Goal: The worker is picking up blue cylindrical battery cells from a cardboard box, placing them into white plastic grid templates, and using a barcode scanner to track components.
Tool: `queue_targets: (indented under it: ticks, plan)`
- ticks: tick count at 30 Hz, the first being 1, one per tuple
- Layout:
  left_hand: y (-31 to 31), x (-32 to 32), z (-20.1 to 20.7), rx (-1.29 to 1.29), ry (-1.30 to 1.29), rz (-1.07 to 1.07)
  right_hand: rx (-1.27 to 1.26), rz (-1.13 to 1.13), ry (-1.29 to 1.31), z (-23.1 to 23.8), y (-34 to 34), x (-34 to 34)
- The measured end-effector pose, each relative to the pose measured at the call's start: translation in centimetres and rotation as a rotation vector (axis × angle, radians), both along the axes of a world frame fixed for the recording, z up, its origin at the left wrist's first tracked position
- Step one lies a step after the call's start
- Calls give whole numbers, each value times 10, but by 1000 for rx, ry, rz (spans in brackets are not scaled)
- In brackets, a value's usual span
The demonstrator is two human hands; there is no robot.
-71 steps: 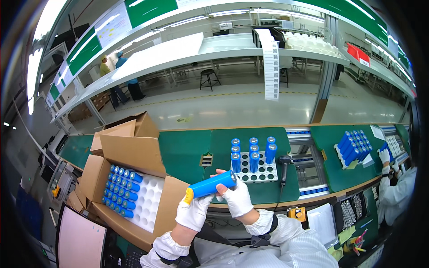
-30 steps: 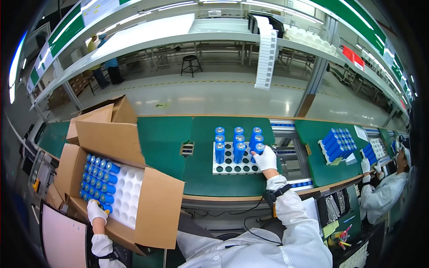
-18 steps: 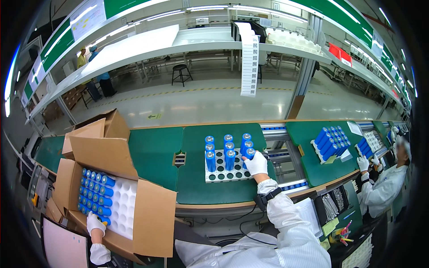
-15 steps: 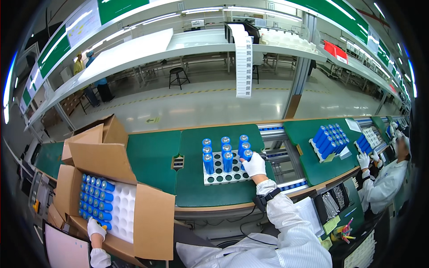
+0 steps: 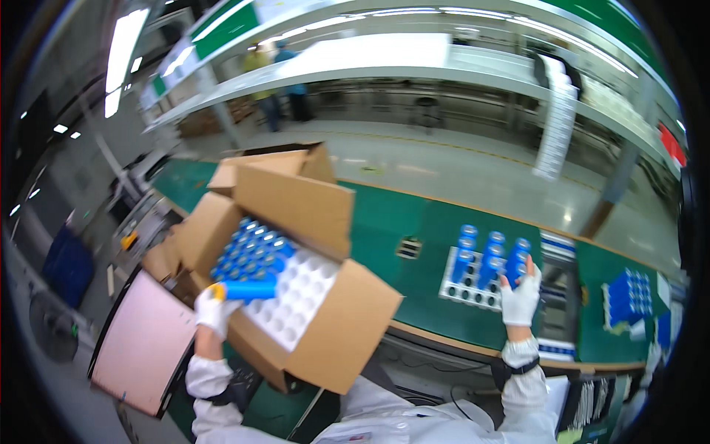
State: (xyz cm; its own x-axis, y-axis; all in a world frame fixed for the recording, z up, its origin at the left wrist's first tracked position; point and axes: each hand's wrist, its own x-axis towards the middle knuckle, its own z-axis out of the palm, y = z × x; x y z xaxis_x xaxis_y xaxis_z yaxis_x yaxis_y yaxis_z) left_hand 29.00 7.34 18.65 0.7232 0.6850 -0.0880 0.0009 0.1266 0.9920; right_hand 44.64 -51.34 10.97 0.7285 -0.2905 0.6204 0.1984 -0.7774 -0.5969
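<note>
My left hand (image 5: 213,312), in a white glove with fingertips showing, grips a blue cylindrical battery cell (image 5: 255,289) lying sideways over the box. Below it, the open cardboard box (image 5: 344,322) holds rows of blue cells (image 5: 255,248) at its left and a white molded insert (image 5: 299,292) with vacant round pockets. On the green bench, several blue cells (image 5: 491,268) stand upright in a white perforated rack (image 5: 462,294). My gloved right hand (image 5: 521,296) is at the rack's near right corner, thumb and finger on either side of the front cell; blur softens their contact.
A roller conveyor gap (image 5: 558,303) runs right of the bench panel. Past it stands another group of blue cells (image 5: 629,296). A pale pink board (image 5: 144,340) leans left of the box. Overhead, a white shelf (image 5: 370,70) carries a hanging label strip (image 5: 558,133).
The view has swung left. My left hand has lifted a cell out of the box and tipped it sideways. The right hand stays at the rack's front right cell.
</note>
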Motion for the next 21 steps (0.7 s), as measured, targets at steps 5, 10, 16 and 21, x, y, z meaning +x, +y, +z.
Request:
queue_targets:
  ticks: [5, 10, 16, 21]
  plan:
    - [-74, 34, -8, -688, -210, -479, 235, 904, 12, 72, 119, -60]
    - [-147, 54, -16, -871, -230, -637, 558, 1098, 190, 54, 216, -50]
    - [-152, 55, -16, -974, -91, -765, 695, 1317, 254, 69, 217, -59]
    - [-185, 70, 27, -250, 488, -891, 381, 1367, -19, 61, 185, -48]
